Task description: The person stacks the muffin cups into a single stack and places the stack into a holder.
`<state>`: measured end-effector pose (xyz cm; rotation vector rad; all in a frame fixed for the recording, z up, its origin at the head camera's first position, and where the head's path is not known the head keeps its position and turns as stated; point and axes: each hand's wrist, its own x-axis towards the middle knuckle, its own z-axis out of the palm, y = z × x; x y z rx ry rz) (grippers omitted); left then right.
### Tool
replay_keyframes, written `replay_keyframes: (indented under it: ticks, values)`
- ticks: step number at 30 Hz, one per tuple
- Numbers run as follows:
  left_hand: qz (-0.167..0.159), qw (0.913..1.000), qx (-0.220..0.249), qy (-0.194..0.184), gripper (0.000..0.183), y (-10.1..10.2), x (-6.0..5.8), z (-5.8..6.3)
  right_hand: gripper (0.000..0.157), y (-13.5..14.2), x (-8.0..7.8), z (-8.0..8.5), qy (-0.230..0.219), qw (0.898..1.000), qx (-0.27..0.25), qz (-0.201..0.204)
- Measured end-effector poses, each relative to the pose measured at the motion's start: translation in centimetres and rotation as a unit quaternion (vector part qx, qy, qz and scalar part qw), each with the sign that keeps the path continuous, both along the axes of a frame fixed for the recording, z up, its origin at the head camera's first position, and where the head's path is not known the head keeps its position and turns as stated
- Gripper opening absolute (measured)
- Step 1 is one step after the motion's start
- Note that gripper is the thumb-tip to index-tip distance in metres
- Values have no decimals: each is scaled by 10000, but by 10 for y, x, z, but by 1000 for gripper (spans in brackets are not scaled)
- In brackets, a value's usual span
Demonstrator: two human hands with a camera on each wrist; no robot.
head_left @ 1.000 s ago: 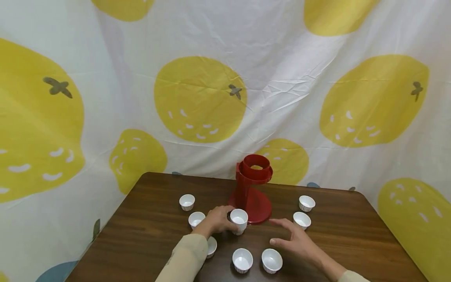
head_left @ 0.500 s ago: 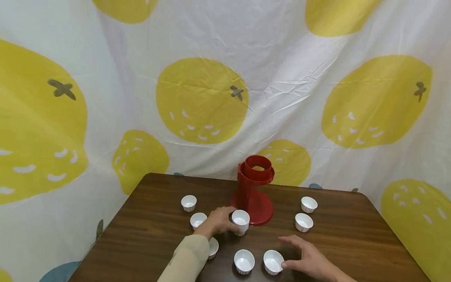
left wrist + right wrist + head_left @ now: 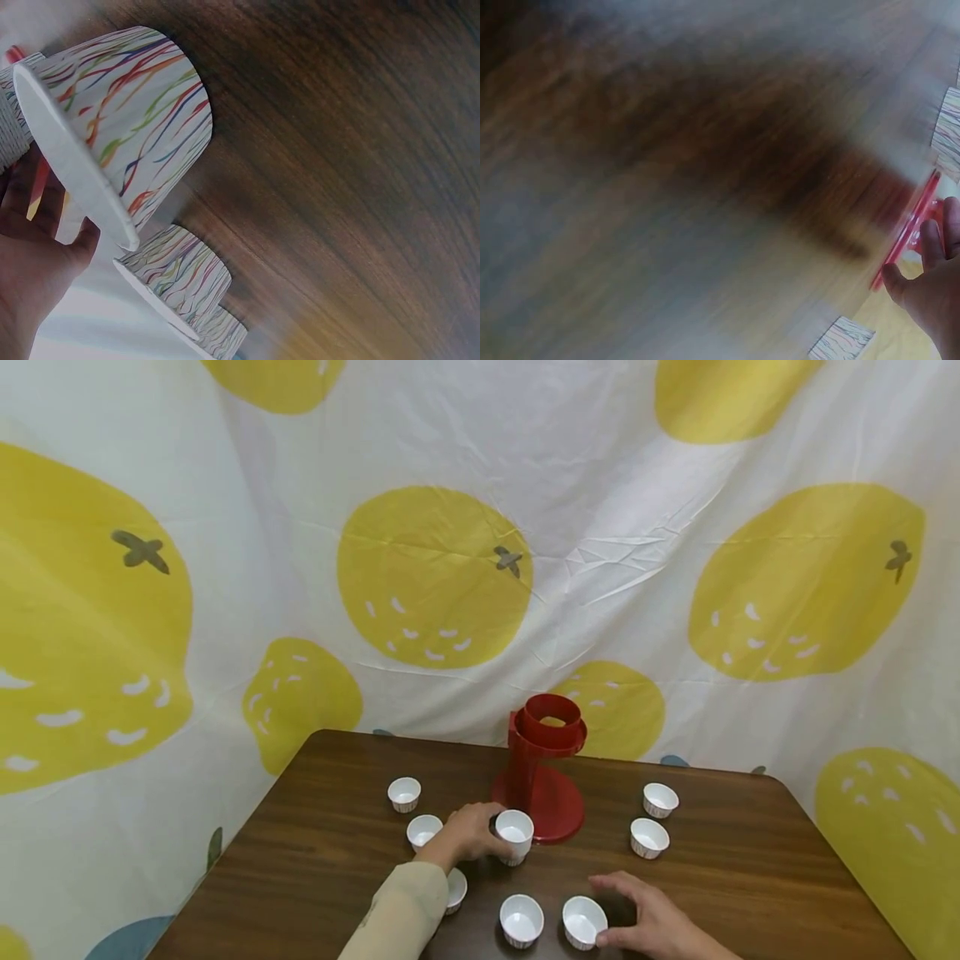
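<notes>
In the head view my left hand (image 3: 474, 837) holds a short stack of white paper cups (image 3: 514, 828) upright, just in front of the red plastic stand (image 3: 551, 802). My right hand (image 3: 651, 920) is beside a single white paper cup (image 3: 585, 918) at the front. Its fingers are spread and the thumb overlaps the cup's rim; whether it touches I cannot tell. Another paper cup (image 3: 521, 917) sits just left of that one. The left wrist view shows a paper cup (image 3: 142, 112) with coloured squiggles close up, the left hand (image 3: 37, 262) beyond it.
Left of the stand are three paper cups, one far back (image 3: 404, 793), one mid-left (image 3: 424, 831) and one partly behind the left sleeve (image 3: 456, 891). Two more, a rear cup (image 3: 660, 799) and a nearer cup (image 3: 648, 837), stand at right. A lemon-print cloth (image 3: 435, 577) hangs behind the wooden table (image 3: 750, 877).
My right hand has moved back towards the table's front, from beside the right-hand cups to the front cup. The left hand stays at its stack.
</notes>
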<state>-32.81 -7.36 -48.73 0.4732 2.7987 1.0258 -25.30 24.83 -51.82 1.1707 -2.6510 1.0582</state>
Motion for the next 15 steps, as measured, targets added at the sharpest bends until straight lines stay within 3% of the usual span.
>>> replay_keyframes:
  ticks: [9, 15]
  values:
    - [15, 10000, -16, 7, 58, 0, 1, 0, 68, 2, -3, 0, -819, 9961, 294, 116]
    - [-31, 9998, -104, 142, 59, -1, 0, -1, 58, 1, -7, -2, -986, 9946, 130, 278]
